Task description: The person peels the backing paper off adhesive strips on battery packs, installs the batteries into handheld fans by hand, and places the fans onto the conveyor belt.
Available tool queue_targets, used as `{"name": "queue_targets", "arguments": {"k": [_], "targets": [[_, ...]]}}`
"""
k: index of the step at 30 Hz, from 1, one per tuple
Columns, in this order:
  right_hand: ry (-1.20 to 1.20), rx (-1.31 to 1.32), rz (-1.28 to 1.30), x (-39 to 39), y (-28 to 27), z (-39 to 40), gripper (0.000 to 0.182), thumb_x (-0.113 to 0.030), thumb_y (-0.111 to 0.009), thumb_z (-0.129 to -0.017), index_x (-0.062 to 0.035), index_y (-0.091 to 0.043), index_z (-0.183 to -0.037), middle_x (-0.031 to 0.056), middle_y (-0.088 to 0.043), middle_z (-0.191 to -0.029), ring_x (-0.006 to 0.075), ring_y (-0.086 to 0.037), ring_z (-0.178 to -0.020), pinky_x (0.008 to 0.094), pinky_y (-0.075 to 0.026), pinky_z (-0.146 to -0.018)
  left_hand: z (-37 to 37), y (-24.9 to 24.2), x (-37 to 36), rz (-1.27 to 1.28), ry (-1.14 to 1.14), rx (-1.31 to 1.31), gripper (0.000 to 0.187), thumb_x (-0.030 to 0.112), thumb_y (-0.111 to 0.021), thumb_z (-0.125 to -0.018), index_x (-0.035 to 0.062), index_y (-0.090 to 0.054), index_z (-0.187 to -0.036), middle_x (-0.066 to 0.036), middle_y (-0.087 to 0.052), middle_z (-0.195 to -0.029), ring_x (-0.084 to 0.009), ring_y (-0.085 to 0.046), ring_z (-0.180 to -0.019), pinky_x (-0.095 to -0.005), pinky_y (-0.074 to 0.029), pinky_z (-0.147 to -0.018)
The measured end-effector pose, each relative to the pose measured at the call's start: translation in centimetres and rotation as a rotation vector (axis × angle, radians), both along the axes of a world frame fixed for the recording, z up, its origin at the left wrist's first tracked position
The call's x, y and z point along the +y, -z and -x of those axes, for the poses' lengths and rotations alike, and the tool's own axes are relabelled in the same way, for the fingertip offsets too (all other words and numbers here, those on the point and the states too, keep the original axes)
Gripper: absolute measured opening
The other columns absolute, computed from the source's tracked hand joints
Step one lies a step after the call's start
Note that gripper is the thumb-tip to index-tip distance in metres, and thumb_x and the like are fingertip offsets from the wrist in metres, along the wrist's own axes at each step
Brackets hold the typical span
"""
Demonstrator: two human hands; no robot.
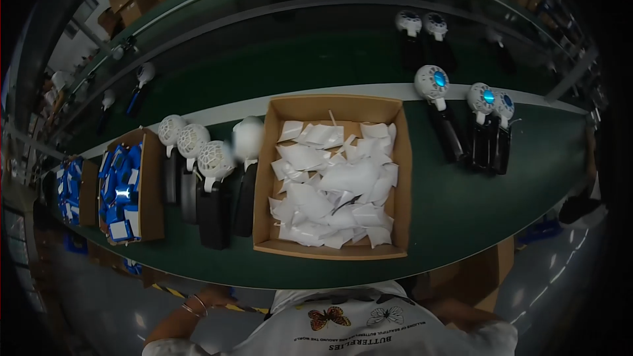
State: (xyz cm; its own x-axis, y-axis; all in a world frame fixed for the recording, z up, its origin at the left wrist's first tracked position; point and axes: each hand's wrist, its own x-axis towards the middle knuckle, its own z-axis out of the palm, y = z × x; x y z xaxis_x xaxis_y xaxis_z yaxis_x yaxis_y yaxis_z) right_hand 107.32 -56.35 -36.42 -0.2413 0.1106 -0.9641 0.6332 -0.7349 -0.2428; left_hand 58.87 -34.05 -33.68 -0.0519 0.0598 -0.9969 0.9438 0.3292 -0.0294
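My left hand, with bracelets at the wrist, is low beside my body, just below the table's front edge. Its fingers are dim and partly hidden, and a small dark-blue patch shows at their tips. Only my right forearm shows, at the lower right; the hand itself is hidden. Before me on the green table is an open cardboard box of white packets. Left of it lie several devices with round white vented heads and black handles, resembling handheld fans.
Two cardboard boxes hold blue wrapped blocks at the left. On the right lie devices with blue-centred heads. Similar devices rest on the green surface behind the pale rail. A carton stands below the table's right front edge.
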Motion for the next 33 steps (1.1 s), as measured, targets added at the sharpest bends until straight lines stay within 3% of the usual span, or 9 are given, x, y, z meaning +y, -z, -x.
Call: {"name": "queue_targets", "arguments": {"k": [2, 3, 5, 6, 10, 13, 19, 31, 33], "targets": [[-0.450, 0.178, -0.050, 1.1, -0.6, -0.4, 0.029, -0.022, -0.057, -0.073, -0.0016, -0.058, -0.092, 0.0162, -0.060, -0.081, 0.0223, -0.059, -0.073, 0.0356, -0.046, -0.059, -0.8, 0.1, 0.7, -0.087, 0.664, -0.302, 0.053, 0.040, -0.072, -0.069, -0.0025, -0.053, -0.095, -0.014, -0.060, -0.088, -0.0187, -0.059, -0.068, -0.0283, -0.046, -0.054], [-0.700, 0.295, -0.134, 1.4, -0.7, -0.7, 0.031, -0.025, -0.056, -0.074, -0.0017, -0.058, -0.094, 0.0172, -0.061, -0.082, 0.0235, -0.060, -0.073, 0.0365, -0.046, -0.060, -2.2, -1.8, 1.0, -0.097, 0.685, -0.307, 0.053, 0.040, -0.072, -0.069, -0.0025, -0.053, -0.095, -0.014, -0.060, -0.088, -0.0187, -0.059, -0.068, -0.0283, -0.046, -0.054], [-0.690, 0.523, -0.650, 6.4, -7.3, -1.6, 0.028, -0.026, -0.051, -0.079, -0.0011, -0.058, -0.091, 0.0157, -0.060, -0.072, 0.0271, -0.061, -0.071, 0.0399, -0.047, -0.058, -6.5, -8.4, 1.5, 0.129, 0.328, -1.014, 0.056, 0.040, -0.071, -0.071, -0.0023, -0.047, -0.099, -0.012, -0.054, -0.075, -0.0174, -0.054, -0.059, -0.0289, -0.041, -0.048], [-0.733, 0.428, -0.724, 9.1, -11.4, -1.9, 0.026, -0.025, -0.050, -0.081, -0.0016, -0.058, -0.090, 0.0159, -0.059, -0.072, 0.0275, -0.060, -0.070, 0.0393, -0.047, -0.057, -7.9, -11.3, 1.8, 0.124, 0.328, -1.016, 0.056, 0.040, -0.071, -0.071, -0.0023, -0.047, -0.099, -0.012, -0.054, -0.075, -0.0174, -0.054, -0.059, -0.0289, -0.041, -0.048], [-0.567, 0.238, -1.442, 15.4, -21.6, -1.0, 0.016, -0.018, -0.058, -0.079, -0.0052, -0.058, -0.089, 0.0118, -0.057, -0.074, 0.0242, -0.059, -0.066, 0.0329, -0.047, -0.054, -14.1, -18.3, 3.1, -0.197, -0.621, -1.567, 0.054, 0.052, -0.049, -0.081, 0.0020, -0.042, -0.101, -0.011, -0.049, -0.067, -0.0136, -0.049, -0.054, -0.0248, -0.037, -0.045], [-0.225, 0.276, -2.128, 21.5, -23.4, 1.4, 0.021, -0.006, -0.065, -0.072, -0.0057, -0.059, -0.092, 0.0069, -0.055, -0.076, 0.0209, -0.056, -0.063, 0.0294, -0.046, -0.053, -19.2, -20.2, 6.0, -0.368, -0.571, -1.599, 0.055, 0.055, -0.033, -0.087, 0.0017, -0.041, -0.100, -0.012, -0.050, -0.068, -0.0148, -0.050, -0.054, -0.0242, -0.040, -0.045], [0.077, 0.236, -2.429, 28.1, -22.9, 4.8, 0.018, -0.004, -0.072, -0.064, -0.0050, -0.064, -0.080, 0.0051, -0.057, -0.074, 0.0144, -0.053, -0.063, 0.0237, -0.042, -0.052, -25.7, -19.9, 8.7, -0.567, -0.407, -1.498, 0.054, 0.051, -0.022, -0.091, 0.0036, -0.041, -0.108, -0.011, -0.055, -0.076, -0.0157, -0.057, -0.064, -0.0254, -0.048, -0.056], [0.017, 0.120, -2.553, 30.1, -19.7, 6.2, 0.019, -0.008, -0.072, -0.063, -0.0046, -0.058, -0.075, 0.0053, -0.053, -0.070, 0.0189, -0.049, -0.056, 0.0287, -0.039, -0.049, -25.9, -17.6, 10.6, -0.860, -0.114, -1.293, 0.055, 0.050, -0.019, -0.092, 0.0024, -0.047, -0.099, -0.007, -0.053, -0.077, -0.0112, -0.053, -0.063, -0.0223, -0.046, -0.055], [0.026, 0.134, -2.548, 30.0, -19.7, 6.1, 0.019, -0.008, -0.070, -0.063, -0.0041, -0.056, -0.076, 0.0056, -0.052, -0.071, 0.0197, -0.049, -0.055, 0.0297, -0.039, -0.049, -26.2, -17.2, 10.5, -0.734, -0.185, -1.360, 0.052, 0.047, -0.021, -0.093, 0.0024, -0.047, -0.096, -0.007, -0.053, -0.073, -0.0120, -0.053, -0.061, -0.0227, -0.045, -0.056]]}}
